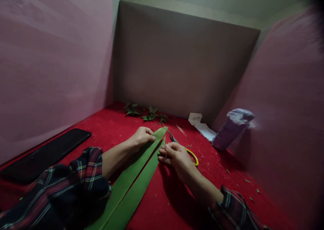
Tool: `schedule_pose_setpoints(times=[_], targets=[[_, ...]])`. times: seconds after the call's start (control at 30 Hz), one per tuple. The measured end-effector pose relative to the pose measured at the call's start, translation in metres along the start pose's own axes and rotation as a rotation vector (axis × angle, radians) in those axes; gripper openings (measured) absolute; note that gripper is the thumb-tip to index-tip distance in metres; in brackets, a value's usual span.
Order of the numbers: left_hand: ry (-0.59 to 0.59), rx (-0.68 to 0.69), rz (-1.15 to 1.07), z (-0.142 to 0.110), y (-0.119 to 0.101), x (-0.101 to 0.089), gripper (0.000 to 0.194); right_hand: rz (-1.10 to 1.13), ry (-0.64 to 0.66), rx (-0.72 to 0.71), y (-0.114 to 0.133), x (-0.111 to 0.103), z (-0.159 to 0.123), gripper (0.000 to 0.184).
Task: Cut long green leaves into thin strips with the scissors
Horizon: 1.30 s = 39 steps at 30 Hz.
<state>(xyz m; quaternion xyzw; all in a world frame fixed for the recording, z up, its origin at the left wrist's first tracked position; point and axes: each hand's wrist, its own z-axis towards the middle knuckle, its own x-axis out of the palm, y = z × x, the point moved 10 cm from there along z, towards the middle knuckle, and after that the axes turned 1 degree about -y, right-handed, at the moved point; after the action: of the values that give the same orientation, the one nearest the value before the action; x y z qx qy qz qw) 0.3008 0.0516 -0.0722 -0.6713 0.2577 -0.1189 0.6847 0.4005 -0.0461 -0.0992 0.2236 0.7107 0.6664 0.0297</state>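
since the long green leaf (131, 186) is split down its middle into two strips lying side by side on the red counter (177, 203), we've got one hand on each half. our left hand (141, 137) rests near the pointed tip of the upper strip, fingers curled down and pressing it flat against the cloth, which looks like it keeps that half from sliding. our right hand (174, 154) sits at the edge of the lower strip, thumb and fingertips pinched together on what seems to be a thin fibre or the leaf's edge; it's too fine to say which.

the scissors (188, 152) with the yellow handle lie just behind the right hand, partly hidden by it, close enough to grab. a little heap of small leaves (145, 113) sits back by the far wall, well apart from the work. a black phone (45, 154) lies off to the left, a purple wrapped cup (231, 128) stands on the right, and some white paper (202, 125) is beside it. green scraps are scattered over the cloth.
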Motion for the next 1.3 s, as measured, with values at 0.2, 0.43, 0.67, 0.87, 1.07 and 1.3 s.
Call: schedule_pose_setpoints(times=[0.2, 0.43, 0.67, 0.87, 1.07, 1.3], targets=[[0.130, -0.086, -0.174, -0.005, 0.009, 0.018, 0.014, 0.161, 0.215, 0.012, 0.003, 0.026, -0.004, 0.025], [0.305, -0.110, -0.198, -0.008, 0.014, 0.033, 0.019, -0.045, -0.054, -0.183, 0.017, -0.004, -0.002, 0.029], [0.324, -0.110, -0.130, -0.011, 0.013, 0.034, 0.023, -0.141, -0.017, -0.195, 0.014, 0.007, -0.008, 0.030], [0.270, -0.125, -0.117, -0.014, 0.008, 0.030, 0.027, -0.216, -0.106, -0.256, 0.022, -0.004, -0.007, 0.031], [0.282, -0.147, -0.176, -0.017, 0.006, 0.033, 0.029, 0.002, 0.039, -0.123, 0.014, 0.016, -0.015, 0.029], [0.278, -0.135, -0.172, -0.024, -0.006, 0.028, 0.029, -0.237, -0.091, -0.216, 0.028, -0.007, -0.009, 0.030]])
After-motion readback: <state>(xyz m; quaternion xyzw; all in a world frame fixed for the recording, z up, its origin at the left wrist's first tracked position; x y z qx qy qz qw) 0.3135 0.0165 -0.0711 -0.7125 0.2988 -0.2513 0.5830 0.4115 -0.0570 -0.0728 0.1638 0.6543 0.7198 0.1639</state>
